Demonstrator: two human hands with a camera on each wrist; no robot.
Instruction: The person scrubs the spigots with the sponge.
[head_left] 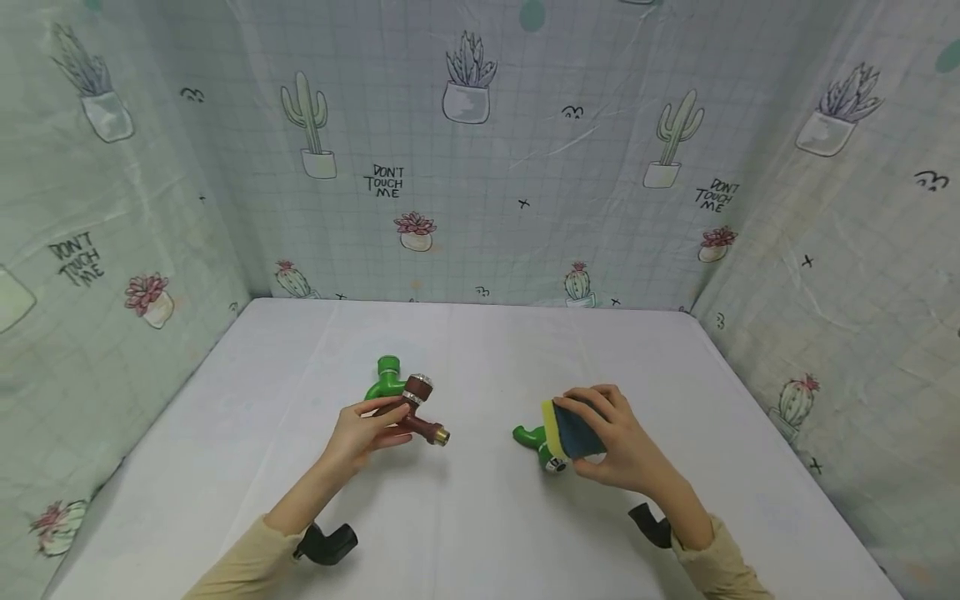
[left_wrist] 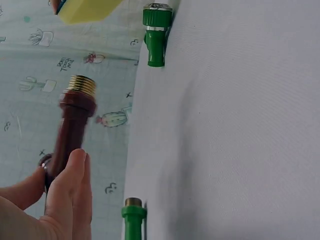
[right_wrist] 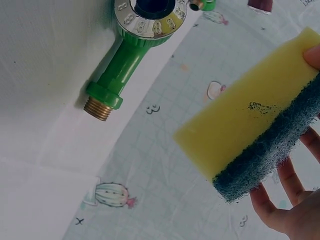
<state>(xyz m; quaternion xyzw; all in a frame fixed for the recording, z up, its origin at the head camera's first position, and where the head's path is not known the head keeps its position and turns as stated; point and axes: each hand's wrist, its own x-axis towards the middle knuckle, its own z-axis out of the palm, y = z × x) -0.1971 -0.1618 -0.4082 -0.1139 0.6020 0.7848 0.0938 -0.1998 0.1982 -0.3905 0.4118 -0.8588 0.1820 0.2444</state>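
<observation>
While the tabletop's (head_left: 187, 467) left edge slants away beside patterned cloth (head_left: 157, 225), I've a wide white stretch to the left of my left hand (head_left: 358, 437), and here it is, thumb and fingers wrapped on the brown tap (head_left: 422, 426), held above the surface, brass end pointing right. Just behind sits the first green tap (head_left: 387, 379), half covered in the head view; my left wrist view picks out its brass end and the brown tap's threads. Into the middle: white tabletop runs between my hands and back to the far edge, good room to move. On to the second green tap (head_left: 543, 454), near my right hand (head_left: 624, 442), partly covered by the sponge (head_left: 579, 432) from my head, but my right wrist view gives me its patterned silver face, brass threads, and a gap to the sponge. My right hand grips that sponge between thumb and fingers, yellow side towards the tap; only the right wrist view shows dark specks on the yellow. Beyond, more white reaches the right edge.
</observation>
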